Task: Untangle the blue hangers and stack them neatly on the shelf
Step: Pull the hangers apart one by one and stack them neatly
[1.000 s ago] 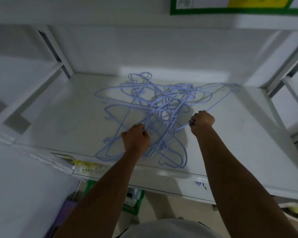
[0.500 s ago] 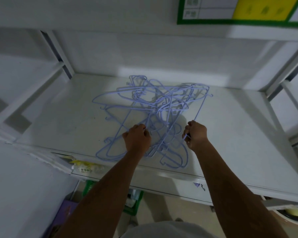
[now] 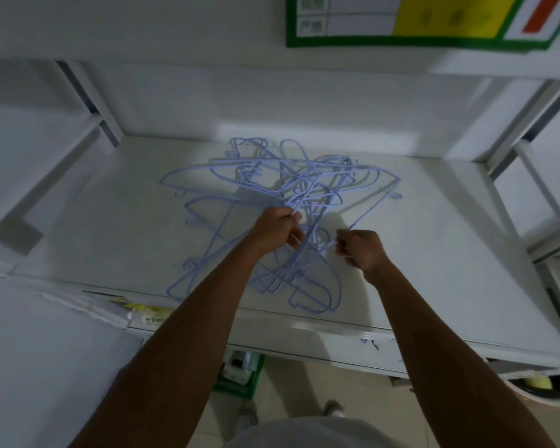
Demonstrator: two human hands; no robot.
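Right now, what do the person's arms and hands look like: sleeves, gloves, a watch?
The left hand and right hand are bare: no gloves, and no ring or watch shows. Both forearms are bare too, with no sleeves in view.

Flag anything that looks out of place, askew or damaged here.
The blue hangers lie knotted in one heap on the shelf, interlocked at all angles, none stacked. The left hand and right hand each grip a wire. No breakage visible.

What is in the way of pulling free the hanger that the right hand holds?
Only the tangle of blue hangers itself: the wire in the right hand runs up into it among the others.
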